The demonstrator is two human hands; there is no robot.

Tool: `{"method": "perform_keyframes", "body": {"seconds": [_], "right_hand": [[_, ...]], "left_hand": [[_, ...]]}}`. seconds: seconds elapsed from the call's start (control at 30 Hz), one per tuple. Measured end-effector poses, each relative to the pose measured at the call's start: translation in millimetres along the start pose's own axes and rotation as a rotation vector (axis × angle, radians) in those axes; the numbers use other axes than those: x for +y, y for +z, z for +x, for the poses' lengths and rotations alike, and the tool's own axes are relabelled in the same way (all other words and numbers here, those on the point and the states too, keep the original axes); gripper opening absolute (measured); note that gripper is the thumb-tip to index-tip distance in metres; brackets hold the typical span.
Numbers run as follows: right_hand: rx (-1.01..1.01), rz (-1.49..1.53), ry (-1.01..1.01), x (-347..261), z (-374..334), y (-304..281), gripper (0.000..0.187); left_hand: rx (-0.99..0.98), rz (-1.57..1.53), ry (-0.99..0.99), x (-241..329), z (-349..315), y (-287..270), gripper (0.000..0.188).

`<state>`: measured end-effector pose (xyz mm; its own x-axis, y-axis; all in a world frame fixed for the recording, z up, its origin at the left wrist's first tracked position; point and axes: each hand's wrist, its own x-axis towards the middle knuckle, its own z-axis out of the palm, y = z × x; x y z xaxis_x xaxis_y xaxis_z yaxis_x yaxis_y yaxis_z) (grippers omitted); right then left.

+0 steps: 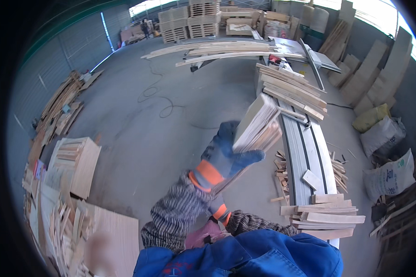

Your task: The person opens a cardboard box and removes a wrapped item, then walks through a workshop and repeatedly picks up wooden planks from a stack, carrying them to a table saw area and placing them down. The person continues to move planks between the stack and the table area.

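While the gloved left grip [224, 150] clasps a bundle of boards [260, 121] at 12 o'clock, the right grip [219, 210] sits half hidden below, its hold impossible to tell; flush edges and a supported lower end would likely steady the load. At 1 o'clock, a grey worktop [300, 154] bears board stacks [328, 218]; at 2, white sacks [389, 177] slump on concrete floor [120, 111].

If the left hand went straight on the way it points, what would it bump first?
Past the wood bundle the left hand holds, probably the stacked boards, though depth is unclear.
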<state>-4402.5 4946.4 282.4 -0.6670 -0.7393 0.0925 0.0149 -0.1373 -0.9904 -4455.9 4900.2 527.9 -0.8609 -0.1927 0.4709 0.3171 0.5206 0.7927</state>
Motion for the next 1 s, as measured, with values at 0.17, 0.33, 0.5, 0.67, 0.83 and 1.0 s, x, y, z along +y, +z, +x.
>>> {"method": "perform_keyframes", "body": {"seconds": [0.17,0.33,0.5,0.67,0.83,1.0], "right_hand": [[0.316,0.389,0.140,-28.1,133.5,-38.1,0.019],[0.227,0.685,0.035,-69.3,244.1,-36.8,0.011],[0.371,-0.010,-0.163,-21.3,349.7,-97.1,0.012],[0.453,0.414,0.145,-15.9,460.6,-119.2,0.015],[0.470,0.637,0.222,25.9,589.6,-176.2,0.017],[0.584,0.850,0.285,55.2,728.2,-244.2,0.021]], "left_hand": [[-0.245,-0.255,0.091,-177.6,82.6,-67.5,0.096],[-0.178,-0.190,-0.666,-585.6,-75.9,-136.8,0.043],[-0.614,-0.619,-0.923,-584.3,-33.9,-31.1,0.051],[-0.465,-0.816,-1.008,-574.7,68.1,-87.4,0.053],[-0.314,-0.791,-1.044,-598.2,173.4,-142.6,0.056],[-0.316,-0.601,-1.022,-623.0,313.4,-192.7,0.060]]}}
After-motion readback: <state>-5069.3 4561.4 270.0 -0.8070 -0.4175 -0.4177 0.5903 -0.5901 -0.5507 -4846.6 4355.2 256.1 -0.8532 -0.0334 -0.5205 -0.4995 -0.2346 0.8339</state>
